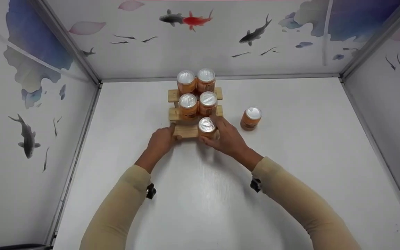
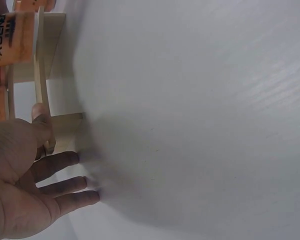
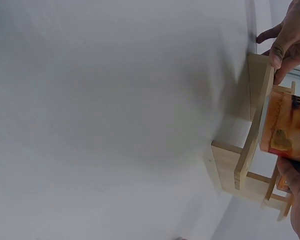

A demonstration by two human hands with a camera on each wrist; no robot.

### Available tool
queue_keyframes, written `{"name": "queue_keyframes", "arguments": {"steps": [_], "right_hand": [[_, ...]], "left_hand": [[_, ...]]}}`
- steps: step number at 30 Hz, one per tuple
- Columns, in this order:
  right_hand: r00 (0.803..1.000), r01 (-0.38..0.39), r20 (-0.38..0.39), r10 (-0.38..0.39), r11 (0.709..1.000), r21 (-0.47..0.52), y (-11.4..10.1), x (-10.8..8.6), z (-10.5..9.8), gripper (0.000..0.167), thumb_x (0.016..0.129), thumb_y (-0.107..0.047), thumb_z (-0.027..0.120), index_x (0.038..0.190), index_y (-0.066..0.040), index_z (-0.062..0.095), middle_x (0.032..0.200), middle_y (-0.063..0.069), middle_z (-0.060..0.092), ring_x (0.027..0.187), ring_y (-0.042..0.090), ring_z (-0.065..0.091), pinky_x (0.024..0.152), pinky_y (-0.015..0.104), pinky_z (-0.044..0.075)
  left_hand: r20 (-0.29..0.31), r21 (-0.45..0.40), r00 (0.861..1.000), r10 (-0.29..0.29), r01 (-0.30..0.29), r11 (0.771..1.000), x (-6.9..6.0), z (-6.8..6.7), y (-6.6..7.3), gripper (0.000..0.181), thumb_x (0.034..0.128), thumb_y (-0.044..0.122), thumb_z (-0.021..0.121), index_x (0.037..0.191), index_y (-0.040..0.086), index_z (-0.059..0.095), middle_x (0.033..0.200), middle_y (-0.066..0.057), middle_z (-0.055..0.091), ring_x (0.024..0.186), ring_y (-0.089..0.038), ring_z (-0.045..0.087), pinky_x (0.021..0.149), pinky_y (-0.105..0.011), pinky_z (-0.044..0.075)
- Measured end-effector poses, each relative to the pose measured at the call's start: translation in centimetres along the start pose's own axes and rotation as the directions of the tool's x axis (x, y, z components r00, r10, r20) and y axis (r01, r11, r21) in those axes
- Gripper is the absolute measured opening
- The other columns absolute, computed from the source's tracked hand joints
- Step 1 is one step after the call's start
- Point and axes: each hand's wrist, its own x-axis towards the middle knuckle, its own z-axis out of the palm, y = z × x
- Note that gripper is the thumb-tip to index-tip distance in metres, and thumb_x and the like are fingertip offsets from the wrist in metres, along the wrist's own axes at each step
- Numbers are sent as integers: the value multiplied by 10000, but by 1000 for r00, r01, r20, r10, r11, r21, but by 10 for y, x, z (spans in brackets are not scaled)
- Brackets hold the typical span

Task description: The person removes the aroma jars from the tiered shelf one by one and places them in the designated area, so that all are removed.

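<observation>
A tiered wooden rack (image 1: 186,131) holds orange cans with silver lids, two on the top step and two on the middle one. My right hand (image 1: 230,139) grips another can (image 1: 207,125) at the right part of the lowest step; in the right wrist view this can (image 3: 285,125) stands against the front board (image 3: 250,145). At the rack's left end my left hand (image 1: 160,140) holds the lowest board. The left wrist view shows that thumb on the board's end (image 2: 41,85), the other fingers of the left hand (image 2: 32,187) extended below it.
One more orange can (image 1: 250,119) stands on the white table (image 1: 200,194) to the right of the rack. Printed panels with fish enclose the table at the back (image 1: 217,45) and both sides. Dark wrist devices hang beneath both sleeves.
</observation>
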Motion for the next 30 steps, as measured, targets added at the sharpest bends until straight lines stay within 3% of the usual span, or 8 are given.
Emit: {"name": "queue_keyframes", "arguments": {"steps": [7,15,22,30], "right_hand": [[1000,-21,8,21,1000,8,9,-10,-16,788,957,-371,895,1553,-13,524,1371,186,680,1174,299,723,965,476,628],[999,-37,-10,36,999,-18,21,-25,-33,784,936,-364,916,1518,8,543,1372,198,682,1160,318,719,939,488,638],[999,-25,-40,24,999,-36,33,-35,-48,812,902,-322,952,1505,18,529,1388,238,663,1146,358,737,913,539,648],[994,-100,-54,97,993,-65,47,-50,-66,868,899,-299,954,1559,33,498,1437,258,655,1139,397,751,920,556,640]], "left_hand": [[-15,-3,1000,16,-16,1000,2,1,-4,651,1123,381,662,1642,25,498,1350,-256,756,1239,-391,750,1014,-535,596],[4,-21,1000,-3,3,1000,-2,-1,-1,653,1139,380,628,1666,29,467,1438,-261,716,1320,-405,713,1077,-551,571],[-25,-23,999,30,-30,999,5,8,-12,654,1125,417,647,1604,-15,538,1270,-255,779,1137,-392,763,936,-558,593],[21,-58,1000,4,-3,998,7,4,-10,697,1130,435,629,1660,12,467,1366,-277,742,1274,-440,720,1055,-586,567]]}}
